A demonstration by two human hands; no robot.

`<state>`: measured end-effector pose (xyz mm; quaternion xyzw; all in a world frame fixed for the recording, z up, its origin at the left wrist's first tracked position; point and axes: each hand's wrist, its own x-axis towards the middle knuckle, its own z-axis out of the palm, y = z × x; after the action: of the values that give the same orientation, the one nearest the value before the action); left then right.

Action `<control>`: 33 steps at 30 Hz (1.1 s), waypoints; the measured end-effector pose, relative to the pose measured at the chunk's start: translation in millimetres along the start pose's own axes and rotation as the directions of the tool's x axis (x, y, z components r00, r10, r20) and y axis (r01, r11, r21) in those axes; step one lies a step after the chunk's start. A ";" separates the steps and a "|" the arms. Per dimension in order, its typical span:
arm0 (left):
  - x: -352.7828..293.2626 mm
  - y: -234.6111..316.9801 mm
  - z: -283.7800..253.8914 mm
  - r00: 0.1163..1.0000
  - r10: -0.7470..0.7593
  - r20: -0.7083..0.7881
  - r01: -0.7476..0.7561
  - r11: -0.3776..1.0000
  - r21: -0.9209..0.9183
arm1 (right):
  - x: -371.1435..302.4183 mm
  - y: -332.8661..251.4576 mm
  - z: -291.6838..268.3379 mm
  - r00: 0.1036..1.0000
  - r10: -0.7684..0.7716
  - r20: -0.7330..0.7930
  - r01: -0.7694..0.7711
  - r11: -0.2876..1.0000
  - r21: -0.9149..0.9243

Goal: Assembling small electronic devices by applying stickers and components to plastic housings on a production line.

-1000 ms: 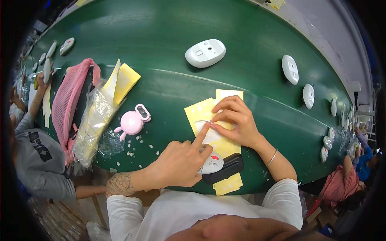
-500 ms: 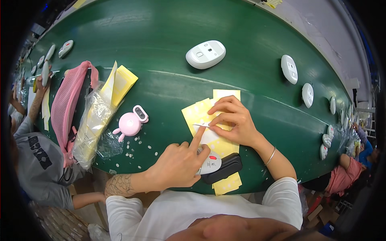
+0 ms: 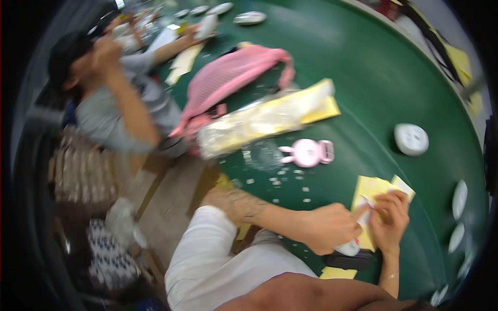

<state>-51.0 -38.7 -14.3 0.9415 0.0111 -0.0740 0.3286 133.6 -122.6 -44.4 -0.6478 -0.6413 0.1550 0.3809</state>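
Observation:
My left hand (image 3: 329, 228) is curled over a white computer mouse (image 3: 348, 248), which has a red spot and is partly hidden by it. The index finger reaches toward my right hand (image 3: 390, 215). The right fingertips are pinched at a small white sticker (image 3: 364, 211), blurred by motion, above the yellow sticker sheets (image 3: 365, 186). Just below the mouse, a black holder (image 3: 353, 259) lies across the sheets.
A pink rabbit-shaped device (image 3: 307, 153) lies by scattered white bits. Beyond are bagged yellow sheets (image 3: 270, 116) and a pink mesh bag (image 3: 233, 78). More mice, including one white mouse (image 3: 411, 139), stand on the green table (image 3: 358, 78). A co-worker (image 3: 124, 98) sits at left.
The view has swung left, showing more of the co-worker and the floor, and the picture is blurred. My hands keep nearly the same pose over the sheets.

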 end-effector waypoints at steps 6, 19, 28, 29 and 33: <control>0.3 0.2 -2.0 0.995 0.024 -0.097 -0.018 0.998 0.065 | 0.6 0.6 -4.2 0.998 -0.064 0.005 0.064 0.997 -0.043; -4.8 -2.4 -14.1 0.998 0.059 -0.030 -0.057 0.997 0.045 | -5.3 -5.4 -4.4 1.000 0.025 -0.004 -0.024 0.998 0.061; -1.1 -2.2 -17.4 0.998 0.068 -0.013 -0.066 0.988 0.139 | 1.3 4.1 -4.9 1.000 0.017 -0.016 -0.014 0.991 0.136; -0.5 -1.9 -17.5 0.998 0.062 -0.005 -0.061 0.987 0.150 | -0.1 6.0 -4.6 0.999 0.034 -0.020 -0.032 0.994 0.109; 1.9 0.7 -15.8 0.999 0.044 0.004 -0.044 0.983 0.177 | -3.3 13.1 -3.5 0.987 -0.157 -0.031 0.158 0.987 0.040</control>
<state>-47.0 -29.5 -2.0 0.9670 -0.0165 -0.0672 0.2453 144.9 -125.3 -52.1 -0.5889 -0.6817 0.1290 0.4145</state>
